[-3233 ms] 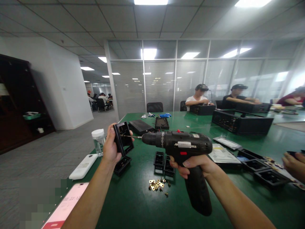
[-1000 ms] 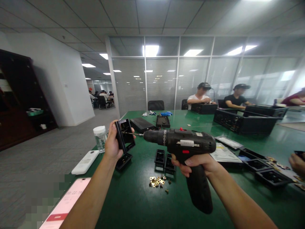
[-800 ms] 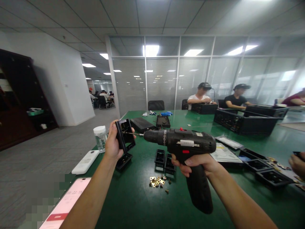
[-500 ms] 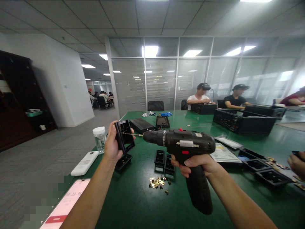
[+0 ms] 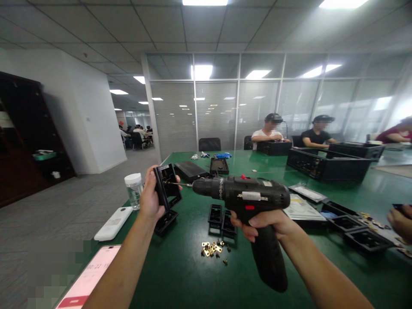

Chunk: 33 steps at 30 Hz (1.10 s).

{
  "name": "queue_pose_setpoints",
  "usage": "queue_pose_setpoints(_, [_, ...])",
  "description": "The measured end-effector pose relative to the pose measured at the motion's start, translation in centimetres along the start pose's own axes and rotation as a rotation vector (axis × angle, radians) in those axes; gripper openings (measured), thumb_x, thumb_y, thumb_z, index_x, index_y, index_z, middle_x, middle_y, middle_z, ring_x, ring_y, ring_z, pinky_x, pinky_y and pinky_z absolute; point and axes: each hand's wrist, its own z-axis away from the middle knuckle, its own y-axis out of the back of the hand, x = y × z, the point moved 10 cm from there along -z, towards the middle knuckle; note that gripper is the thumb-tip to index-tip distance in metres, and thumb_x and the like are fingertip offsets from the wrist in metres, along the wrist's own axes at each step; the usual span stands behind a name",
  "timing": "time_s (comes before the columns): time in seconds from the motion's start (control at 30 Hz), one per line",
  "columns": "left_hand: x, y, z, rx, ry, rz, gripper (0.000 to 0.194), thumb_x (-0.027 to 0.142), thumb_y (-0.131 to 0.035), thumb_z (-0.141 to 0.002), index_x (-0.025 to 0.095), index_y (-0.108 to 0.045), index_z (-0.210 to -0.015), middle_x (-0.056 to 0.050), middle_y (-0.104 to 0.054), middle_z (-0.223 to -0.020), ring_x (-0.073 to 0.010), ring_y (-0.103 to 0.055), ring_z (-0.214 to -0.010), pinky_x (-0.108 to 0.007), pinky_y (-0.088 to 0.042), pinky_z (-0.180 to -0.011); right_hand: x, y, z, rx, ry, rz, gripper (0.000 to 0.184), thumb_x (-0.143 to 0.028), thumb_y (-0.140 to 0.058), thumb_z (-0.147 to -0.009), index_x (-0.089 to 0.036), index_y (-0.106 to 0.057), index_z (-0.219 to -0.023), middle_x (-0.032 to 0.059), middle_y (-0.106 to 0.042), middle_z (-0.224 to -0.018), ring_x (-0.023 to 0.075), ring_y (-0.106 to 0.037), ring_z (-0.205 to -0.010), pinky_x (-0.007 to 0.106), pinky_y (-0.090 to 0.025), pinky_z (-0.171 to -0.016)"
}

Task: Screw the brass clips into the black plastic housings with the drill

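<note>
Head camera: a black cordless drill (image 5: 240, 193) is held level above a green desk (image 5: 189, 279), its long bit (image 5: 180, 184) pointing left. The right hand (image 5: 273, 221) has its grip wrapped around the drill's handle. Off the drill's tip, the left hand (image 5: 152, 198) has its grip closed on a tilted black frame (image 5: 162, 193); the bit reaches into the frame, its exact contact too small to tell. Below the drill's chuck, a pair of black trays (image 5: 214, 214) sits on the desk, with brass plates and screws (image 5: 218, 248) loosely piled nearer the viewer. Left of the drill, past the left hand, stands a white-lidded clear jar (image 5: 133, 195). Right of the drill, another person's hand (image 5: 401, 221) shows at the edge.
</note>
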Motion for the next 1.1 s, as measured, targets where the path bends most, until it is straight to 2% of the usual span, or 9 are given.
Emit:
queue_pose_setpoints(0.13, [0.21, 0.04, -0.03, 0.005, -0.032, 0.013, 0.049, 0.053, -0.074, -0.077, 0.026, -0.046, -0.108, -0.001, -0.071, -0.084, -0.0249, -0.073, -0.075, -0.034, -0.06, -0.054, -0.06, -0.23, -0.22, -0.081, 0.062, -0.016, 0.031, -0.029, -0.071, -0.069, -0.014, -0.068, -0.095, 0.0051, -0.06, -0.081, 0.0059, -0.047, -0.052, 0.021, -0.044, -0.052])
queue_pose_setpoints(0.4, [0.12, -0.08, -0.06, 0.01, -0.03, 0.01, 0.048, 0.052, -0.075, -0.076, 0.025, -0.046, -0.104, -0.001, -0.071, -0.083, -0.0235, -0.073, -0.072, -0.033, -0.06, -0.056, 0.08, -0.24, -0.18, -0.074, 0.044, -0.008, 0.031, -0.031, -0.071, -0.069, -0.016, -0.069, -0.096, 0.0041, -0.059, -0.081, 0.0063, -0.047, -0.054, 0.022, -0.042, -0.052])
queue_pose_setpoints(0.6, [-0.27, 0.17, -0.02, 0.012, 0.006, -0.01, 0.052, 0.056, -0.073, -0.076, 0.025, -0.045, -0.107, -0.001, -0.07, -0.083, -0.0226, -0.072, -0.068, -0.032, -0.059, -0.054, -0.41, -0.27, 0.13, 0.036, 0.002, 0.04, 0.031, -0.036, -0.073, -0.066, -0.017, -0.069, -0.091, 0.0062, -0.057, -0.08, 0.0067, -0.047, -0.054, 0.025, -0.04, -0.052])
queue_pose_setpoints(0.73, [-0.24, 0.26, -0.01, 0.016, 0.002, -0.009, 0.053, 0.056, -0.074, -0.076, 0.025, -0.045, -0.108, -0.001, -0.071, -0.084, -0.0232, -0.072, -0.068, -0.033, -0.059, -0.053, -0.6, -0.5, 0.27, 0.048, -0.005, 0.054, 0.03, -0.036, -0.073, -0.067, -0.017, -0.069, -0.09, 0.0062, -0.057, -0.079, 0.0063, -0.047, -0.055, 0.025, -0.04, -0.054])
queue_pose_setpoints(0.87, [-0.09, 0.13, 0.01, 0.014, 0.0, 0.001, 0.054, 0.056, -0.075, -0.074, 0.026, -0.045, -0.107, -0.001, -0.071, -0.084, -0.0241, -0.073, -0.07, -0.034, -0.059, -0.054, -0.52, -0.72, 0.09, -0.031, 0.035, 0.007, 0.033, -0.033, -0.074, -0.065, -0.015, -0.069, -0.092, 0.0055, -0.059, -0.08, 0.0054, -0.047, -0.053, 0.022, -0.04, -0.051])
queue_pose_setpoints(0.93, [-0.06, -0.04, 0.03, 0.006, 0.003, 0.009, 0.053, 0.055, -0.075, -0.075, 0.026, -0.045, -0.107, -0.001, -0.07, -0.084, -0.0239, -0.073, -0.072, -0.034, -0.06, -0.055, -0.34, -0.02, -0.01, 0.008, 0.043, 0.005, 0.031, -0.031, -0.071, -0.07, -0.014, -0.068, -0.097, 0.0062, -0.06, -0.086, 0.0053, -0.049, -0.056, 0.022, -0.043, -0.054])
queue_pose_setpoints(1.0, [0.04, -0.14, 0.04, 0.006, -0.004, 0.011, 0.052, 0.054, -0.076, -0.074, 0.026, -0.046, -0.106, -0.001, -0.07, -0.084, -0.0241, -0.073, -0.073, -0.034, -0.06, -0.056, -0.35, -0.6, -0.03, -0.077, 0.061, -0.012, 0.032, -0.03, -0.072, -0.068, -0.013, -0.068, -0.095, 0.0045, -0.059, -0.079, 0.0051, -0.048, -0.053, 0.02, -0.041, -0.051])
queue_pose_setpoints(1.07, [0.15, -0.17, 0.06, 0.012, -0.014, 0.005, 0.053, 0.055, -0.076, -0.073, 0.026, -0.046, -0.105, -0.002, -0.071, -0.085, -0.0246, -0.073, -0.074, -0.034, -0.06, -0.056, -0.37, -0.06, -0.12, -0.042, 0.072, -0.018, 0.03, -0.029, -0.07, -0.071, -0.013, -0.068, -0.096, 0.0053, -0.06, -0.082, 0.0055, -0.048, -0.056, 0.021, -0.043, -0.054])
queue_pose_setpoints(1.1, [0.22, -0.19, 0.08, 0.014, -0.021, 0.003, 0.053, 0.055, -0.076, -0.073, 0.026, -0.046, -0.105, -0.002, -0.071, -0.086, -0.0247, -0.073, -0.075, -0.034, -0.06, -0.056, -0.38, -0.43, -0.13, -0.088, 0.076, -0.028, 0.031, -0.028, -0.071, -0.07, -0.011, -0.067, -0.095, 0.0052, -0.06, -0.081, 0.0053, -0.048, -0.054, 0.02, -0.043, -0.052])
